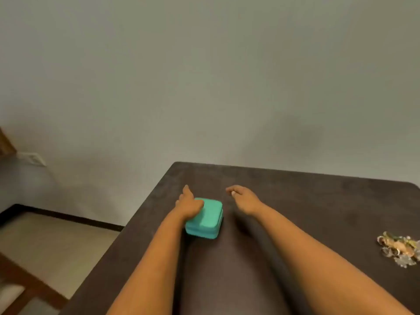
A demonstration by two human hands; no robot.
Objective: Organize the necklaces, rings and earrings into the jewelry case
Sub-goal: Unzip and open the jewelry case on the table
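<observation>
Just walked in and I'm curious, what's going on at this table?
A person is getting set to sort jewelry. Their left hand rests on a closed teal jewelry case on the dark table. The right hand hovers beside it holding nothing, fingers loosely curled. A heap of jewelry sits off to the right near the table's edge, untouched. Nothing is in the case yet as far as can be seen; it isn't open.

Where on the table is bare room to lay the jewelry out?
Bare table lies between the right hand and the jewelry pile, and nearer, between the forearms. It is crowded at the teal jewelry case under the left hand.
</observation>
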